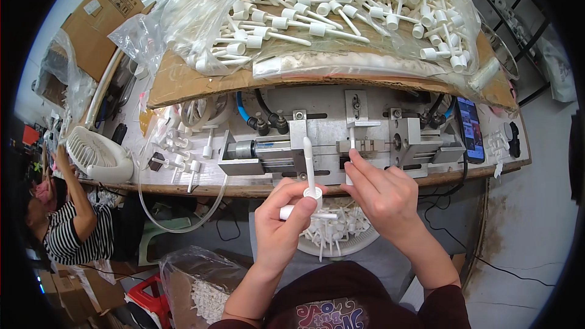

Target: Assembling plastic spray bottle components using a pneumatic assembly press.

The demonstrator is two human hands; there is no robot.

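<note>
My left hand [281, 219] is closed around white applicator caps. One white applicator cap [309, 173] points its long stem upward past my thumb; another lies sideways lower in the palm. My right hand [385, 198] is at the metal clamping fixture [365, 146], its fingertips pinched on a white stemmed piece [351, 140] whose stem points away from me. My fingers hide the lower end of that piece. Metal cylinders [271, 155] flank the fixture on the left, with a metal block [414, 140] on the right.
A heap of white applicator caps [341, 15] lies on cardboard behind the fixture. Below my hands is a round basket [359, 245] of similar pieces. A small fan [100, 155], loose caps [194, 167] and a clear tube stand left; a phone [470, 131] lies right. Another person sits far left.
</note>
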